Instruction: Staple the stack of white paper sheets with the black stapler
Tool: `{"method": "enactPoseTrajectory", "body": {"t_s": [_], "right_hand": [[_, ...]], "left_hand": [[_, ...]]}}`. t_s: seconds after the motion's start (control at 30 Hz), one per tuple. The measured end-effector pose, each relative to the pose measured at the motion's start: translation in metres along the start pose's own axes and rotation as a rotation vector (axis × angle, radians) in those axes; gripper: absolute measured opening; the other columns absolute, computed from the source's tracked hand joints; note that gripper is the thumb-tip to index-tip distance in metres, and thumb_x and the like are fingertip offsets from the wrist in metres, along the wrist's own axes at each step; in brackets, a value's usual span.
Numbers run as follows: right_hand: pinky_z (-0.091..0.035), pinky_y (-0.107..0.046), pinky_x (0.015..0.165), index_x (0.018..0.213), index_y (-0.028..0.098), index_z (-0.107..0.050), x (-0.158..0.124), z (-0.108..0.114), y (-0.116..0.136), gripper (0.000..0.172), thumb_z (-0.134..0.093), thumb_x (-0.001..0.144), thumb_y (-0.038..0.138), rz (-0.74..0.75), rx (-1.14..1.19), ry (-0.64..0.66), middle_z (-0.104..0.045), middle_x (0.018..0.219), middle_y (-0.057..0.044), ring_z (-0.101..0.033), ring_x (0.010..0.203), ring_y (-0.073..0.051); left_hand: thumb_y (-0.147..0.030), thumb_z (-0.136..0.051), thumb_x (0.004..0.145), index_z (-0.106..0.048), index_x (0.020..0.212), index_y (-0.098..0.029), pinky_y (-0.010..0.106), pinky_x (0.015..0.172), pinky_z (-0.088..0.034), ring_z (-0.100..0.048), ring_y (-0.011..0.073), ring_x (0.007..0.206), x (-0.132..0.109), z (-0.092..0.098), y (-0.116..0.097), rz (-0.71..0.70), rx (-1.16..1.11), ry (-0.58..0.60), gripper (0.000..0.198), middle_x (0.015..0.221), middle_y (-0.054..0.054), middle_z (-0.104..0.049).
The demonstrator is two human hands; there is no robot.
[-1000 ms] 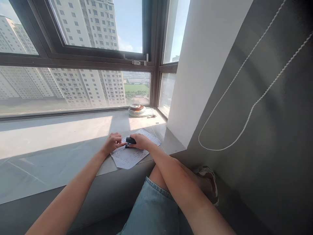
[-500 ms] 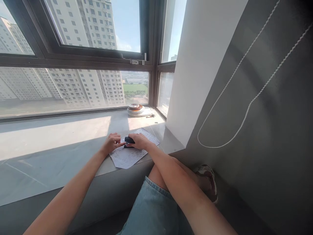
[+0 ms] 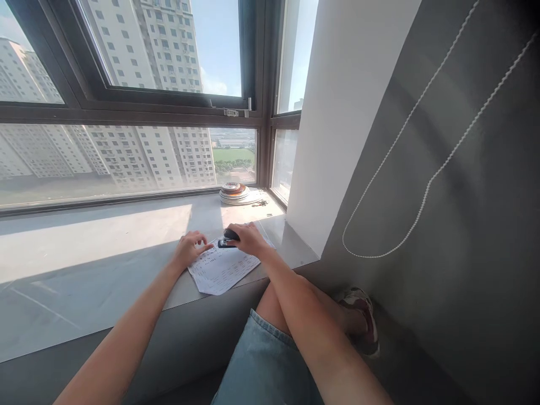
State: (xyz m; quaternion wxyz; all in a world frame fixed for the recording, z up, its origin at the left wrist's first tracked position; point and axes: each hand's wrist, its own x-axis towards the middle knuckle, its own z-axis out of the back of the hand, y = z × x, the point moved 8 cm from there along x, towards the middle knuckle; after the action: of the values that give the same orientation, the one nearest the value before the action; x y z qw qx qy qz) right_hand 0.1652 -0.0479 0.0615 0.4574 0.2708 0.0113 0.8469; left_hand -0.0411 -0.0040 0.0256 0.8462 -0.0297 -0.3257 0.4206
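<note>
A black stapler (image 3: pixel 226 243) is in my right hand (image 3: pixel 248 239), which wraps round its rear end; its front end points left, over the upper part of the printed sheets of paper (image 3: pixel 225 271). The sheets lie on the window sill, close to its front edge. My left hand (image 3: pixel 189 248) rests at the left edge of the paper, thumb and fingers apart, with nothing seen between them. A small gap separates its fingertips from the stapler. Part of the paper is hidden under my right hand.
The sill (image 3: pixel 105 270) runs along a dark-framed window. A stack of plates (image 3: pixel 234 194) stands in the far corner, with small dark items (image 3: pixel 259 203) beside it. At the right, a beaded cord (image 3: pixel 417 216) hangs before the grey wall. My crossed legs are below the sill.
The stapler has moved right in my right hand, away from my left fingertips. My left fingers have spread and no longer reach its front end.
</note>
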Motion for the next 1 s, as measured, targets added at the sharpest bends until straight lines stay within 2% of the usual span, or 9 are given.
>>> {"method": "enactPoseTrajectory", "body": {"t_s": [0.1,0.2,0.27,0.37,0.5,0.67,0.9,1.0], "right_hand": [[-0.028,-0.034,0.084,0.115,0.027,-0.06,-0.017,0.035,-0.047,0.018,-0.064,0.099,0.034,-0.292,-0.045,-0.208,-0.068,0.109,-0.004,-0.056,0.104,-0.023],[-0.026,-0.036,0.084,0.12,0.03,-0.063,-0.038,0.052,-0.084,0.019,-0.059,0.102,0.033,-0.499,-0.153,-0.276,-0.067,0.11,-0.006,-0.052,0.107,-0.026],[-0.024,-0.037,0.083,0.12,0.032,-0.065,-0.045,0.052,-0.097,0.02,-0.061,0.101,0.029,-0.557,-0.2,-0.265,-0.067,0.109,-0.005,-0.05,0.107,-0.026],[-0.022,-0.038,0.083,0.118,0.034,-0.068,-0.05,0.051,-0.108,0.021,-0.061,0.1,0.025,-0.617,-0.254,-0.268,-0.066,0.105,-0.005,-0.048,0.105,-0.025],[-0.022,-0.04,0.085,0.12,0.033,-0.07,-0.056,0.051,-0.117,0.026,-0.059,0.099,0.023,-0.71,-0.294,-0.3,-0.064,0.107,-0.008,-0.047,0.106,-0.026],[-0.026,-0.04,0.088,0.123,0.036,-0.07,-0.055,0.036,-0.123,0.031,-0.064,0.095,0.025,-0.707,-0.193,-0.169,-0.066,0.116,-0.007,-0.047,0.112,-0.028],[-0.028,-0.042,0.094,0.123,0.038,-0.07,-0.045,0.017,-0.105,0.033,-0.067,0.092,0.029,-0.527,-0.059,-0.04,-0.068,0.116,-0.004,-0.049,0.116,-0.028],[-0.029,-0.043,0.096,0.124,0.038,-0.07,-0.043,0.014,-0.101,0.034,-0.068,0.091,0.028,-0.491,-0.034,-0.026,-0.068,0.117,-0.003,-0.05,0.118,-0.028]], "left_hand": [[-0.062,-0.072,0.082,-0.07,0.092,-0.023,0.036,0.076,-0.046,-0.061,0.0243,0.083,-0.002,0.006,0.017,0.154,0.055,-0.071,0.041,0.085,0.006,-0.067],[-0.066,-0.066,0.083,-0.074,0.096,-0.021,0.037,0.08,-0.05,-0.065,0.0286,0.094,-0.007,0.006,0.03,0.299,0.084,-0.044,0.048,0.099,0.011,-0.07],[-0.063,-0.066,0.083,-0.076,0.091,-0.022,0.039,0.084,-0.051,-0.065,0.0309,0.1,-0.009,0.003,0.032,0.34,0.105,0.012,0.043,0.101,0.011,-0.072],[-0.051,-0.067,0.083,-0.077,0.087,-0.024,0.039,0.087,-0.051,-0.066,0.0311,0.103,-0.011,0.001,0.029,0.327,0.125,0.078,0.029,0.098,0.009,-0.074],[-0.038,-0.06,0.086,-0.077,0.081,-0.025,0.038,0.085,-0.051,-0.069,0.029,0.098,-0.011,0.003,0.028,0.306,0.134,0.076,0.022,0.093,0.008,-0.075],[-0.031,-0.057,0.088,-0.075,0.082,-0.024,0.041,0.089,-0.05,-0.067,0.0294,0.102,-0.011,0.006,0.032,0.31,0.19,0.028,0.02,0.095,0.008,-0.073],[-0.028,-0.056,0.092,-0.072,0.085,-0.023,0.044,0.09,-0.048,-0.064,0.0312,0.106,-0.013,0.007,0.039,0.358,0.234,0.003,0.018,0.099,0.009,-0.07],[-0.028,-0.055,0.093,-0.071,0.084,-0.023,0.044,0.09,-0.048,-0.064,0.0309,0.105,-0.013,0.006,0.042,0.38,0.231,-0.001,0.019,0.1,0.01,-0.07]]}}
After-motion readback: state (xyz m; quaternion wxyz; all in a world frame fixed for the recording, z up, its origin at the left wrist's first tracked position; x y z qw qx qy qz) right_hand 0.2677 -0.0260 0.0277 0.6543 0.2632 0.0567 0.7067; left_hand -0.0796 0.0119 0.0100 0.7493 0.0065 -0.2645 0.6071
